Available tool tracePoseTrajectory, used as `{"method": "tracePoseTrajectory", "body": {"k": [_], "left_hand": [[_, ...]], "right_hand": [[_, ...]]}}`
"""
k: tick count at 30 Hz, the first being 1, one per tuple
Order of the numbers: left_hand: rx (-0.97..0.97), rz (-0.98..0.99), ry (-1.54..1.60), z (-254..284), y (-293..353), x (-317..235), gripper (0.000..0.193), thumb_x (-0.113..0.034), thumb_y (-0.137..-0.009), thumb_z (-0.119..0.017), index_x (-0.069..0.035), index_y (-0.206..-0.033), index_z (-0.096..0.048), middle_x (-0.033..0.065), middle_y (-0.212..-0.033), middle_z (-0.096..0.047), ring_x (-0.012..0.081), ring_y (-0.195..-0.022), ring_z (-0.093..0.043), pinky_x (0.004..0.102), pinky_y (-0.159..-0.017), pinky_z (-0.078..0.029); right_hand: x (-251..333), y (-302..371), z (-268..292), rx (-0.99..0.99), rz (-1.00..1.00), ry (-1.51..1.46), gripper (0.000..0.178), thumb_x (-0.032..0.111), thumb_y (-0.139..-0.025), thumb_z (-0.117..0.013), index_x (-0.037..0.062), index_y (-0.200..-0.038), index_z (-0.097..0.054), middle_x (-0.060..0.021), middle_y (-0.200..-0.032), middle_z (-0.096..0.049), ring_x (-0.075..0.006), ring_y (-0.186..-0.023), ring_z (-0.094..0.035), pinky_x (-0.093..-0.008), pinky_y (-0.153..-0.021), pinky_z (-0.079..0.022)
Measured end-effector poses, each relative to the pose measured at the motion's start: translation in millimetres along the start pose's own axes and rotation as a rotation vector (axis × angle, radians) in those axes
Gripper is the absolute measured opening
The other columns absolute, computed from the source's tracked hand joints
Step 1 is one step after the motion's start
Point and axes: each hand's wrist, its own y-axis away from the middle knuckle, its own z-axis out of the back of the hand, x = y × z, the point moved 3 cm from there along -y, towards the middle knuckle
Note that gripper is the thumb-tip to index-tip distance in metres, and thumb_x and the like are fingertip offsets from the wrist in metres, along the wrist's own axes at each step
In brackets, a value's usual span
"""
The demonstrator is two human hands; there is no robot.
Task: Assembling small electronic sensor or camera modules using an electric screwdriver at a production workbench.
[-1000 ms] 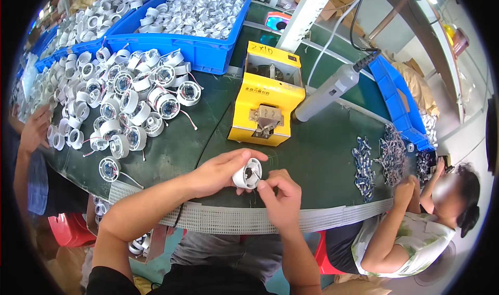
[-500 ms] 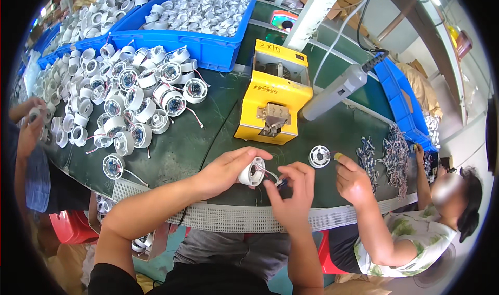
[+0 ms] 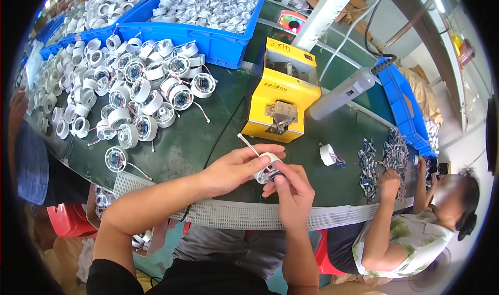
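Just in front of the table's near edge, my left hand [image 3: 228,166] is closed around a white round plastic housing [image 3: 258,177]. A thin wire [image 3: 249,145] with a small white plug sticks up from the housing past my left fingers. My right hand [image 3: 294,193] pinches a small dark circuit board [image 3: 277,176] at the housing's open side. The board touches or partly enters the rim; my fingers hide how far. Right of my hands lies another white housing [image 3: 327,154] on its side, with a wired board beside it.
A yellow machine [image 3: 283,100] and a grey cylindrical tool [image 3: 343,93] stand ahead. Housings with boards [image 3: 150,102] are heaped left, before blue bins [image 3: 218,51]. At right, a co-worker's hand [image 3: 389,185] is by bundles of wired boards [image 3: 368,168].
My right hand has brought the board against the housing, and the wire now pokes out on the far side. The co-worker's hand has withdrawn from the loose housing, which now lies sideways with a board.
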Motion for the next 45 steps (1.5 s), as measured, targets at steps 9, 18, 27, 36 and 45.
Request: {"method": "tracePoseTrajectory", "body": {"k": [9,18,27,36,45], "left_hand": [[0.114,-0.009,0.084,-3.3,1.1,7.6,0.044,-0.023,-0.106,-0.039,-0.008,-0.147,-0.035,0.0042,-0.141,-0.045,0.0124,-0.125,-0.045,0.0282,-0.102,-0.040],[0.059,0.038,-0.293,-7.0,1.0,1.0,0.052,-0.022,-0.100,-0.054,-0.007,-0.145,-0.035,0.0085,-0.133,-0.048,0.0147,-0.117,-0.051,0.0291,-0.095,-0.048],[-0.133,0.258,-0.136,36.0,4.9,-1.7,0.033,-0.001,-0.094,-0.055,-0.001,-0.124,-0.041,0.0149,-0.108,-0.060,0.0290,-0.091,-0.068,0.0421,-0.079,-0.062],[-0.270,0.217,-0.190,38.5,6.7,1.5,0.034,-0.010,-0.100,-0.046,0.002,-0.131,-0.044,0.0148,-0.112,-0.059,0.0217,-0.092,-0.067,0.0329,-0.081,-0.060],[-0.298,0.192,-0.266,33.9,5.4,0.6,0.033,-0.009,-0.101,-0.043,0.000,-0.133,-0.045,0.0105,-0.108,-0.057,0.0215,-0.092,-0.067,0.0332,-0.084,-0.060]], "right_hand": [[-5.5,3.5,-4.3,-0.115,0.366,0.598,0.026,-0.006,-0.081,-0.070,-0.0018,-0.106,-0.065,-0.0079,-0.096,-0.058,-0.0142,-0.079,-0.058,-0.0257,-0.072,-0.051],[-30.8,-6.0,8.8,-0.074,-0.067,-0.044,0.039,-0.006,-0.084,-0.066,-0.0012,-0.120,-0.052,-0.0124,-0.111,-0.057,-0.0216,-0.103,-0.059,-0.0325,-0.087,-0.050],[30.9,-139.2,33.4,-0.356,0.329,0.572,0.065,0.012,-0.082,-0.075,-0.0042,-0.137,-0.043,-0.0161,-0.126,-0.054,-0.0222,-0.110,-0.055,-0.0357,-0.094,-0.046],[62.9,-135.1,-29.3,-0.337,0.573,0.101,0.043,0.011,-0.099,-0.047,0.0010,-0.138,-0.031,-0.0018,-0.057,-0.041,-0.0124,-0.043,-0.041,-0.0278,-0.042,-0.039],[33.7,-138.6,-35.9,-0.197,0.567,0.122,0.037,0.005,-0.094,-0.049,-0.0027,-0.127,-0.033,-0.0052,-0.055,-0.045,-0.0134,-0.043,-0.044,-0.0270,-0.044,-0.040]]}}
